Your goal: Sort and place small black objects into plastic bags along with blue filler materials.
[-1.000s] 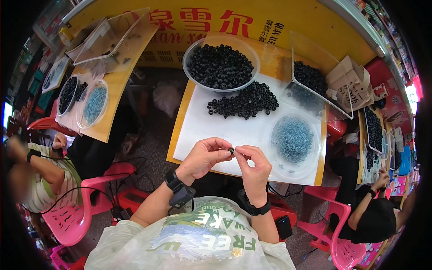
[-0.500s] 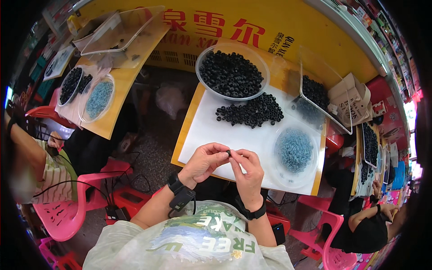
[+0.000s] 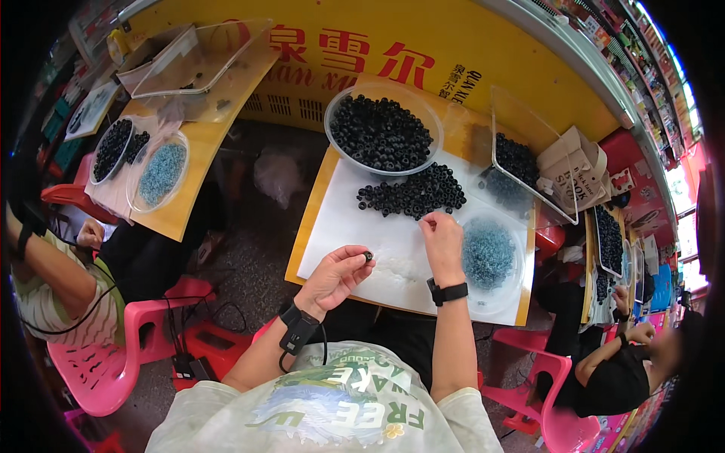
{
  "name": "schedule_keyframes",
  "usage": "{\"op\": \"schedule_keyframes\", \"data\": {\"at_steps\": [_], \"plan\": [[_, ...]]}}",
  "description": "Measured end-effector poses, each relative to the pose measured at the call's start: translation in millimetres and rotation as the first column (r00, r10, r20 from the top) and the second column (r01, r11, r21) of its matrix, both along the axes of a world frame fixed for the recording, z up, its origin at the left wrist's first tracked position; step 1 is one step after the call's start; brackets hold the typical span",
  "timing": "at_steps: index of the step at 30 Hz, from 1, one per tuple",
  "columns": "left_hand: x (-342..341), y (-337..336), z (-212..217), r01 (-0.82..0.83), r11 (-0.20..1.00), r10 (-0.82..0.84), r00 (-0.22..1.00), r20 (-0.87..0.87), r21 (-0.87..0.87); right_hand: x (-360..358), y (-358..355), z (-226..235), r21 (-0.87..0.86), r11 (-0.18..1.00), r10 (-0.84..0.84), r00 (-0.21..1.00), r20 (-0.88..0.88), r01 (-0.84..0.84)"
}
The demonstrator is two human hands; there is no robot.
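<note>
Over the near half of a white sheet [image 3: 325, 219], my left hand [image 3: 331, 281] pinches a small black ring-like piece [image 3: 368, 257] between thumb and fingertips. My right hand [image 3: 444, 245] is at the near edge of a loose pile of black ring-like pieces [image 3: 419, 189]. Its fingertips are drawn together, and whatever lies between them is too small to make out. Behind the pile stands a clear round bowl [image 3: 329, 124] full of the same black pieces. Right of my right hand is a clear round tub of tiny light-blue pieces [image 3: 489, 255].
A clear rectangular bin [image 3: 495, 155] with more black pieces stands at the right, beside a paper bag [image 3: 570, 170]. Co-workers sit at both sides near pink chairs [image 3: 132, 355]. Another table [image 3: 181, 204] at the left bears similar tubs. A yellow panel [image 3: 483, 45] closes off the back.
My hands have parted. My right hand has moved forward and right to the black pile, while my left hand keeps the small black piece and has shifted slightly left.
</note>
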State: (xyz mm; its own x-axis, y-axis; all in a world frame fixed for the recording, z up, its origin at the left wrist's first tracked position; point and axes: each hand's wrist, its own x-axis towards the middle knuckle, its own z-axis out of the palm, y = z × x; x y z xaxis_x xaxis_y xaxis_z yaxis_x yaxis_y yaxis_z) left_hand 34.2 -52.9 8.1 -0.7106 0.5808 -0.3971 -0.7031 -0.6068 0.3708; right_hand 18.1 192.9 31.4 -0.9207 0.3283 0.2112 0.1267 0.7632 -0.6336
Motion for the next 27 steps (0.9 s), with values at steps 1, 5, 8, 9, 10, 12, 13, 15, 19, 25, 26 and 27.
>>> {"op": "schedule_keyframes", "data": {"at_steps": [1,5,8,9,10,12,13,15,19,25,26,27], "plan": [[0.4,-2.1,-0.7,-0.004,1.0,0.004,1.0,0.004,0.003,-4.0,-1.1,-5.0,0.011,1.0,-0.007,1.0,0.001,0.007],[0.7,-9.4,1.1,-0.009,1.0,0.009,1.0,-0.007,0.017,-14.5,-4.4,-21.1,0.064,0.998,-0.022,1.0,-0.013,0.022],[-0.8,-12.8,0.5,0.001,1.0,-0.001,1.0,-0.03,0.011,-13.3,0.7,-28.8,0.088,0.996,0.0,1.0,-0.013,0.001],[-2.9,-13.1,1.2,0.011,1.0,-0.011,0.999,-0.048,0.008,-10.0,2.6,-31.3,0.093,0.996,0.01,1.0,-0.009,-0.009],[-5.8,-14.2,1.2,0.013,1.0,-0.013,0.998,-0.066,0.004,-5.6,-1.8,-26.3,-0.067,0.998,-0.004,1.0,-0.003,0.004],[-11.5,-13.4,8.3,0.018,1.0,-0.02,0.993,-0.116,-0.013,12.9,-15.7,0.6,-0.375,0.926,-0.032,0.999,0.021,0.038],[-13.8,-11.2,13.6,0.029,0.999,-0.032,0.99,-0.14,-0.023,23.0,-20.9,11.6,-0.552,0.834,-0.026,1.0,-0.005,0.019],[-18.4,-5.4,20.0,0.079,0.996,-0.083,0.981,-0.177,-0.032,41.2,-23.6,13.6,-0.679,0.734,0.001,1.0,-0.021,-0.015],[-19.4,10.4,34.3,0.15,0.988,-0.155,0.964,-0.216,-0.036,68.0,-34.7,28.5,-0.84,0.54,-0.015,0.997,-0.07,-0.051],[-10.0,31.1,43.6,0.179,0.983,-0.182,0.96,-0.212,-0.032,82.8,-41.7,39.6,-0.92,0.385,-0.079,0.991,-0.112,-0.073],[-8.1,33.3,43.7,0.18,0.983,-0.182,0.962,-0.203,-0.029,84.7,-37.8,37.9,-0.907,0.411,-0.045,0.992,-0.12,-0.091],[-6.2,35.3,43.8,0.179,0.983,-0.181,0.964,-0.194,-0.026,86.1,-35.0,37.0,-0.893,0.437,-0.01,0.992,-0.127,-0.11]]}}
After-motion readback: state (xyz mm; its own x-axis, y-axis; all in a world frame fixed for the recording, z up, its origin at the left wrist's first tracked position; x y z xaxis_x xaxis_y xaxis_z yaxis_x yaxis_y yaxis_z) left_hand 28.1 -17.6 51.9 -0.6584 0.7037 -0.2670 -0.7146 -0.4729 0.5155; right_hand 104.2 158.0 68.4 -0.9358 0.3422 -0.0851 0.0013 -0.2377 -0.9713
